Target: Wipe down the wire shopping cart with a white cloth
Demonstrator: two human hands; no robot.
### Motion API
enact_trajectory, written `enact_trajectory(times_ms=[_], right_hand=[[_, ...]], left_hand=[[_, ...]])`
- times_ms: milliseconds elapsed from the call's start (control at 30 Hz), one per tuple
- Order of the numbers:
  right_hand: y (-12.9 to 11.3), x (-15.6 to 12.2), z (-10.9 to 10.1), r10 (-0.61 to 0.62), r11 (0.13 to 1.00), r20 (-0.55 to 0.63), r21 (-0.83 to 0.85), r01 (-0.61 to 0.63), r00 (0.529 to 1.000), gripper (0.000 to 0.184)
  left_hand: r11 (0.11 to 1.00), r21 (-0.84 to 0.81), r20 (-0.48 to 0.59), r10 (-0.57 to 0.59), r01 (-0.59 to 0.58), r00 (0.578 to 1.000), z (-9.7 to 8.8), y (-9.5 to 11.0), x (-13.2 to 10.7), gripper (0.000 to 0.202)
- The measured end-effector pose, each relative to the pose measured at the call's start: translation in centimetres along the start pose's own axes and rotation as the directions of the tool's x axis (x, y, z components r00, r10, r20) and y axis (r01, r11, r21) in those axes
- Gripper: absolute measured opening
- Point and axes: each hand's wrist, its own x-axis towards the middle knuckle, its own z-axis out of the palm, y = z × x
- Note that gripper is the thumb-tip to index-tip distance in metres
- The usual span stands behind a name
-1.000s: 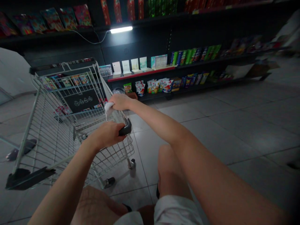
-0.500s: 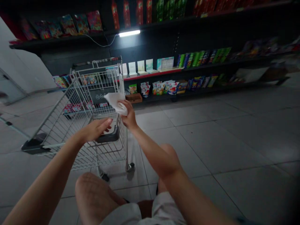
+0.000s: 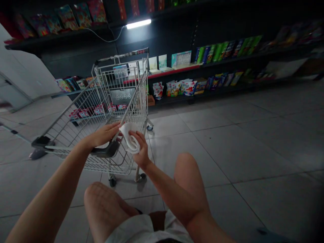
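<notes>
A metal wire shopping cart (image 3: pixel 126 116) stands in front of my knees, its near corner capped with dark plastic. My left hand (image 3: pixel 105 133) is at this corner, fingers closed over the top rail of the right side. In my right hand (image 3: pixel 141 146) is a folded white cloth (image 3: pixel 130 136), gripped between thumb and fingers. The cloth lies against the outside of the cart's right rail, close to the left fingertips. Part of the rail is hidden behind the cloth and hands.
Behind the cart run dark store shelves (image 3: pixel 172 20) with bagged snacks (image 3: pixel 189 87), tubes (image 3: pixel 217 52) and boxes (image 3: pixel 181 59). A lit tube lamp (image 3: pixel 138 24) hangs there. Grey floor tiles (image 3: pixel 227 141) spread to the right. A pole (image 3: pixel 15 131) stands left of the cart.
The cart has turned, its far end swinging right. My left hand has closed on the rail. My right hand has brought the cloth down and toward me along the cart's right side.
</notes>
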Motion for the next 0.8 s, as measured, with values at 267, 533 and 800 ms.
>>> enact_trajectory(times_ms=[267, 533, 800], right_hand=[[-0.2, -6.2, 1.0, -0.144, 0.983, 0.103, -0.095, 0.154, 0.984, 0.027], [0.2, -5.6, 1.5, -0.074, 0.983, 0.183, -0.152, 0.102, 0.980, 0.035], [6.9, -14.8, -0.7, -0.141, 0.928, 0.600, -0.196, 0.316, 0.787, 0.028]], left_hand=[[0.934, -0.268, 0.191, -0.188, 0.236, 0.963, -0.6, -0.2, -0.2, 0.078], [0.941, -0.192, 0.275, -0.222, 0.279, 0.936, -1.5, -1.3, -0.5, 0.076], [0.915, -0.238, 0.373, -0.222, 0.325, 0.901, -2.0, -1.8, -0.5, 0.079]])
